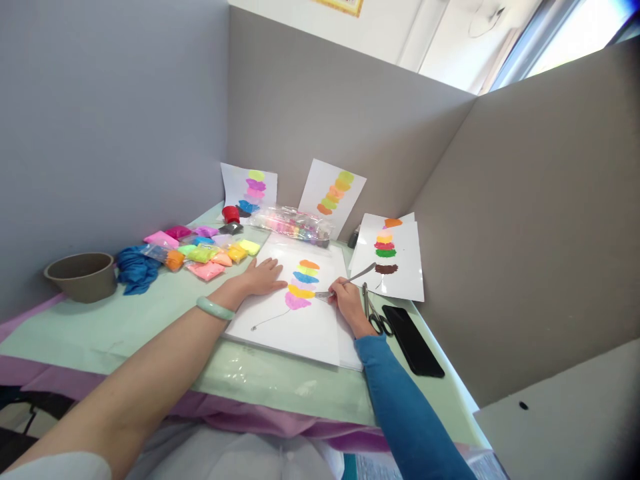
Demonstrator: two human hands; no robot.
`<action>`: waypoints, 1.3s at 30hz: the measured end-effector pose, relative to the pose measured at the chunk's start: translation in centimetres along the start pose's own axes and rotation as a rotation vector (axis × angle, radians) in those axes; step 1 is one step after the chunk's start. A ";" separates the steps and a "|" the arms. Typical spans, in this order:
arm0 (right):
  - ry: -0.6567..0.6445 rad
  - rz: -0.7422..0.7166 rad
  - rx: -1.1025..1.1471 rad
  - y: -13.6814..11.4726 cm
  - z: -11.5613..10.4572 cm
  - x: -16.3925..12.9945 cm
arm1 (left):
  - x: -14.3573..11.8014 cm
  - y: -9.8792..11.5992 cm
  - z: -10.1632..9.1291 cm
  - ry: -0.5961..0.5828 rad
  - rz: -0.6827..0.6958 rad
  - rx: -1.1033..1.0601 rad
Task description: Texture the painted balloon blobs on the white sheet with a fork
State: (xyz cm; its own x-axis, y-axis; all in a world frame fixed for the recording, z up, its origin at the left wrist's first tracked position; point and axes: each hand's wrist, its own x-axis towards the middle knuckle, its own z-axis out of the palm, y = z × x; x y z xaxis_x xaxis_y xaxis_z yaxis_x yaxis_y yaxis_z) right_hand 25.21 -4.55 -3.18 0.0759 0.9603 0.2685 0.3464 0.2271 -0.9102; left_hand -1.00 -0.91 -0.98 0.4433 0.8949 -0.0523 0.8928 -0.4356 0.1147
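My right hand (345,300) is closed around a metal fork (364,271). Its tines meet the right edge of the yellow band in a stack of coloured patches (303,287) on a white paper sheet (300,337). From top to bottom the patches run orange, yellow, blue, pale lilac, golden yellow and pink, and a thin dark line trails down-left from them. My left hand (263,275) lies flat on the sheet's left side with its fingers spread and holds nothing. A pale green bangle (215,309) circles that wrist.
Scissors (376,319) and a black phone (413,340) lie right of the paper. Several bags of coloured clay (205,253), a blue cloth (139,269) and a brown pot (83,277) stand left. Painted sheets (407,253) lean along grey partitions (320,100). A clear plastic pack (293,225) lies behind.
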 end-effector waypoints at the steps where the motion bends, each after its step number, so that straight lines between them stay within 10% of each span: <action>1: 0.005 -0.002 -0.002 0.0 0.0 0.0 | 0.0 0.0 0.0 -0.001 -0.001 0.003; 39: -0.001 -0.036 -0.020 0.1 -0.1 -0.2 | 0.1 -0.1 0.1 0.000 0.000 0.014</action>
State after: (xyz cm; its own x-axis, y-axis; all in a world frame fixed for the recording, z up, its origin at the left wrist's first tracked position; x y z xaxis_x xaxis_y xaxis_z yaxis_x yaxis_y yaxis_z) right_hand 25.29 -4.70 -3.28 0.0622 0.9517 0.3006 0.3679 0.2582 -0.8933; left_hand -1.03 -0.83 -1.06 0.4431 0.8950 -0.0519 0.8939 -0.4367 0.1013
